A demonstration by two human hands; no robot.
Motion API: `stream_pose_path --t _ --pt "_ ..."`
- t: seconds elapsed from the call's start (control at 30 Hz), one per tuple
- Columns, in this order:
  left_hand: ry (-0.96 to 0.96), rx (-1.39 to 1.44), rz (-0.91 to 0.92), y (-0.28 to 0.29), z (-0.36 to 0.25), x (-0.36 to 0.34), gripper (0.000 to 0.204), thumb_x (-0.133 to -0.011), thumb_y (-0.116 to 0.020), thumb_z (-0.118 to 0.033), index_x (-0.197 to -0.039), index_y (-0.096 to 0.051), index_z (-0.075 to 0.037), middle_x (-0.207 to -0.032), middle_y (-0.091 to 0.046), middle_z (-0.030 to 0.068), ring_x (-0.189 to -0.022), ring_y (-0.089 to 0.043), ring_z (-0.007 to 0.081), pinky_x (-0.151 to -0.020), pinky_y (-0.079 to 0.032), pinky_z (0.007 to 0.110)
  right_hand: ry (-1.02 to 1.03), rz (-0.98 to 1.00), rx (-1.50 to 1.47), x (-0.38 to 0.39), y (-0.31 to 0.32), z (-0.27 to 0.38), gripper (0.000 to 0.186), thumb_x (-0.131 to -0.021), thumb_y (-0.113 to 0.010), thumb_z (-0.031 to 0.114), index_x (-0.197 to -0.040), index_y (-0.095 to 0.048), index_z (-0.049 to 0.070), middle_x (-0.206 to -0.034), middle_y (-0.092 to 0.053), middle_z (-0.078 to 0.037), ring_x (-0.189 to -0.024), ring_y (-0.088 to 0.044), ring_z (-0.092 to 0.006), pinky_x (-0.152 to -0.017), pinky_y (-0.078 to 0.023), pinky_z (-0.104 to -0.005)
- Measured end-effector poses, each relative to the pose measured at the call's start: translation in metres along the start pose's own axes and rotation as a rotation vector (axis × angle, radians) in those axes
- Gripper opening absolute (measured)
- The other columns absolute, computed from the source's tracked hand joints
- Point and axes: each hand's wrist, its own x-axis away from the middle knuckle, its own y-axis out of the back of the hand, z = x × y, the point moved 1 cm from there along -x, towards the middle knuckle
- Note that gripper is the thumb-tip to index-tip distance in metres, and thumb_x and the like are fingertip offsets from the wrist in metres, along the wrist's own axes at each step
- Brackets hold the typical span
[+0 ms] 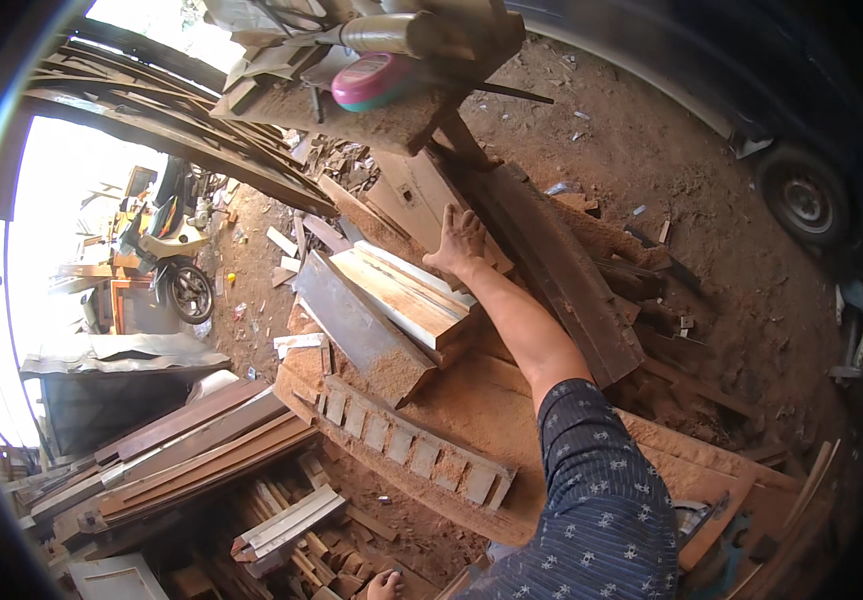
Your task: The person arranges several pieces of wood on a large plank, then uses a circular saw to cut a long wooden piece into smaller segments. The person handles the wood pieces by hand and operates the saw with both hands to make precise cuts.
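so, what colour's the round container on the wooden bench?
Round container: pink top, teal-green base; best in the head view.

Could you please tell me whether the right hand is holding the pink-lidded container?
No, the right hand is spread over the boards, while the pink-lidded container sits apart on the bench.

We are viewing a brown dirt floor [711, 270]. Bright daylight [66, 190] is flooding the left, where a motorbike [173, 244] is standing; a dark vehicle [716, 60] is sitting at right.

The board [419, 207] is light brown, the sleeve [601, 495] navy with pale palm-tree motifs.
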Motion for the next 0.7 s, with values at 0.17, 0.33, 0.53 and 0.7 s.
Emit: stream_pose_path --t 0.17,0.33,0.53,0.7 --pt "-0.044 -0.166 0.043 -0.024 0.015 0.032 0.033 -0.099 -0.066 -0.031 -0.118 -0.070 -0.003 -0.107 -0.073 0.0131 -0.096 -0.067 0.0234 -0.085 -0.054 0.037 0.271 0.162 -0.066 0.041 0.040 0.030 0.114 -0.070 -0.076 0.063 -0.156 -0.029 0.004 -0.143 -0.040 -0.032 -0.132 -0.043 -0.0428 -0.109 -0.039 -0.0513" --pt "-0.288 -0.354 0.085 -0.017 0.015 0.027 0.030 -0.099 -0.064 -0.025 -0.121 -0.069 -0.004 -0.127 -0.066 0.0171 -0.111 -0.064 0.0318 -0.092 -0.052 0.042 0.169 0.208 -0.154 0.030 0.026 0.033 0.113 -0.077 -0.069 0.073 -0.155 -0.030 0.000 -0.149 -0.039 -0.032 -0.138 -0.043 -0.0412 -0.111 -0.040 -0.0522" --pt "-0.004 0.075 -0.045 -0.024 0.011 0.040 0.038 -0.100 -0.066 -0.028 -0.125 -0.065 0.000 -0.120 -0.069 0.0144 -0.103 -0.067 0.0238 -0.088 -0.055 0.037 -0.056 0.215 0.076 0.011 -0.017 -0.019 0.106 -0.074 -0.075 0.066 -0.155 -0.033 0.012 -0.152 -0.037 -0.028 -0.137 -0.042 -0.0448 -0.111 -0.037 -0.0575" --pt "-0.018 0.075 -0.054 -0.018 0.014 0.018 0.040 -0.099 -0.068 -0.031 -0.123 -0.066 0.002 -0.115 -0.071 0.0111 -0.100 -0.067 0.0199 -0.085 -0.055 0.034 -0.093 0.098 -0.009 -0.043 -0.072 -0.098 0.108 -0.068 -0.086 0.046 -0.158 -0.028 0.026 -0.144 -0.040 -0.025 -0.134 -0.042 -0.0469 -0.108 -0.039 -0.0593"
